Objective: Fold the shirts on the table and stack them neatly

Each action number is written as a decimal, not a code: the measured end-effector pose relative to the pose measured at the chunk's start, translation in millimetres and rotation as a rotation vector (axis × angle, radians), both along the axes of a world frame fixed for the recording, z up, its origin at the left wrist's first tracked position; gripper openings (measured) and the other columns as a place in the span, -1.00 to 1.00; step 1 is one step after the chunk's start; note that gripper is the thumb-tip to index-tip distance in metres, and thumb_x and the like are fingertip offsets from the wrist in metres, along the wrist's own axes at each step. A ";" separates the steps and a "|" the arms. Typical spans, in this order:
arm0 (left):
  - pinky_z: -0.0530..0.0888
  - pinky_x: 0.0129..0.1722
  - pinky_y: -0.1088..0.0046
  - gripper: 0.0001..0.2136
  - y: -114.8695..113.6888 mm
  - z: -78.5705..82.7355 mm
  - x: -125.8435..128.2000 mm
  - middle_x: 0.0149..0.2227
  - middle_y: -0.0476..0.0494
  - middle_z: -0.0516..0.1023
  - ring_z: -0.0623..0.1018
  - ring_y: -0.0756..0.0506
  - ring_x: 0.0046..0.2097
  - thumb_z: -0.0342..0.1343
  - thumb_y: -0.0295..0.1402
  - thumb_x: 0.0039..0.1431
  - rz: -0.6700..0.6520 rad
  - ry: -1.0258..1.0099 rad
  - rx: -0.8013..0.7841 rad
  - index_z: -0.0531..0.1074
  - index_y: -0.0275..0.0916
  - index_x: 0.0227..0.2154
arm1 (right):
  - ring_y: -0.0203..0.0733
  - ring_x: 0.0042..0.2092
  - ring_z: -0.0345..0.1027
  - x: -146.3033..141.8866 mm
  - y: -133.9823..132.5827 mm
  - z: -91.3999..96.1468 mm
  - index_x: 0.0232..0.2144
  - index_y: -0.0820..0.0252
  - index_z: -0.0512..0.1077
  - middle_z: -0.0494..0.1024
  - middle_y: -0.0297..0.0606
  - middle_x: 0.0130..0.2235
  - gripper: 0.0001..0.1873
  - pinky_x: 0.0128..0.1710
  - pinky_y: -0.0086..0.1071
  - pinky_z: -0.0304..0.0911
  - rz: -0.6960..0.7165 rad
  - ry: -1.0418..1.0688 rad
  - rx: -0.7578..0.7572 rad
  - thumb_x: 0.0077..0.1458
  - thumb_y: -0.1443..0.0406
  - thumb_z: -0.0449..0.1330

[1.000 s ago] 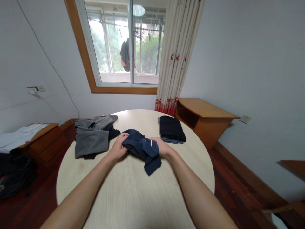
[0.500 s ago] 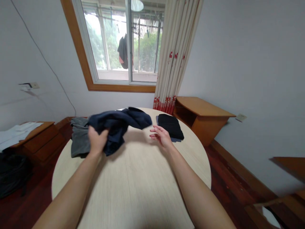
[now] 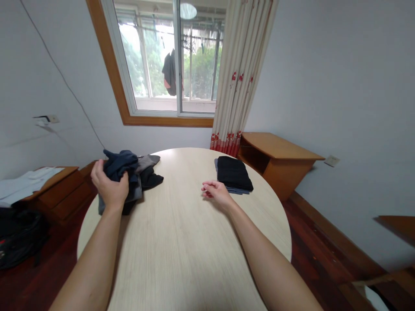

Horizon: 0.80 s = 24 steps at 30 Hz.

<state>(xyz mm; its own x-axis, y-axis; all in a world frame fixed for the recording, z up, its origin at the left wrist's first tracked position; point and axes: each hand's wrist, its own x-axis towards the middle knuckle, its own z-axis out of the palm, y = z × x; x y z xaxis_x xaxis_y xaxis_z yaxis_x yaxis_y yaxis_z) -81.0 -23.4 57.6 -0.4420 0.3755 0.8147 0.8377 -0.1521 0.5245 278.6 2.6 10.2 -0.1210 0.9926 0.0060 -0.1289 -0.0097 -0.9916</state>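
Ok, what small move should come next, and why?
Probably ease the left hand off the navy cloth: it is bunched over the grey clothes, which look able to support it, and the right hand, empty near the black stack, holds none of it.

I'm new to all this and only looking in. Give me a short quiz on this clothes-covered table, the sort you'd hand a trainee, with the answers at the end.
1. What colour is the cloth that the person's left grip is touching?
2. True or false: in this view, the neatly folded stack lies to the right of the loose pile.
3. Which is nearer the folded stack?
A) the left grip
B) the right grip

Key
1. Dark blue.
2. True.
3. B: the right grip is beside the stack, while the left one is across the table at the loose pile.
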 end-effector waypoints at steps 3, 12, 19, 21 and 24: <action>0.13 0.36 -0.04 -0.36 0.7 -2.6 1.5 0.35 -0.44 0.16 0.16 -0.40 0.37 0.23 -0.32 0.13 -0.013 0.085 -0.182 0.24 -0.35 0.26 | -0.35 -0.47 0.44 -0.3 2.8 -5.0 -0.33 0.24 0.51 0.60 -0.25 -0.39 -0.75 -0.48 -0.50 0.32 0.023 -0.009 0.005 -0.04 0.23 0.41; 0.34 0.18 -0.23 -0.22 0.4 -14.3 3.6 0.39 -0.43 0.11 0.23 -0.52 0.33 0.27 -0.37 0.08 0.092 0.081 -0.596 0.14 -0.14 0.37 | -0.32 -0.49 0.42 -0.6 5.1 -10.4 -0.34 0.25 0.51 0.57 -0.26 -0.41 -0.70 -0.45 -0.43 0.30 0.102 -0.105 0.063 -0.09 0.18 0.42; 0.25 0.30 -0.12 -0.34 -1.5 -12.2 -5.1 0.36 -0.46 0.14 0.21 -0.42 0.36 0.12 -0.55 0.11 0.209 -0.078 -0.153 0.14 -0.38 0.31 | -0.32 -0.47 0.41 2.1 6.4 -10.9 -0.34 0.25 0.52 0.57 -0.26 -0.40 -0.72 -0.44 -0.42 0.31 0.108 -0.109 0.083 -0.08 0.21 0.41; 0.19 0.33 -0.10 -0.40 -3.0 -7.2 -8.2 0.34 -0.41 0.18 0.20 -0.37 0.37 0.03 -0.62 0.11 0.235 -0.043 0.006 0.18 -0.36 0.26 | -0.33 -0.47 0.41 2.2 7.2 -11.9 -0.33 0.26 0.52 0.57 -0.27 -0.40 -0.73 -0.43 -0.43 0.32 0.108 -0.105 0.081 -0.07 0.22 0.41; 0.16 0.33 -0.13 -0.46 -7.1 1.7 -5.9 0.33 -0.32 0.22 0.21 -0.35 0.36 -0.03 -0.67 0.08 0.200 -0.001 0.038 0.31 -0.28 0.16 | -0.33 -0.48 0.42 1.6 8.0 -13.2 -0.35 0.26 0.52 0.57 -0.29 -0.43 -0.75 -0.43 -0.44 0.32 0.098 -0.109 0.070 -0.07 0.24 0.41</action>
<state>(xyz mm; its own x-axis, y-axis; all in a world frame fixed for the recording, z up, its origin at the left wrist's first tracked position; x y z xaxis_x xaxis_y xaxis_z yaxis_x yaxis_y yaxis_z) -86.9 -30.5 59.3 -0.5052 0.2490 0.8263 0.8529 -0.0021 0.5220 280.2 10.6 -3.0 -0.2212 0.9736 0.0563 -0.0224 0.0527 -0.9984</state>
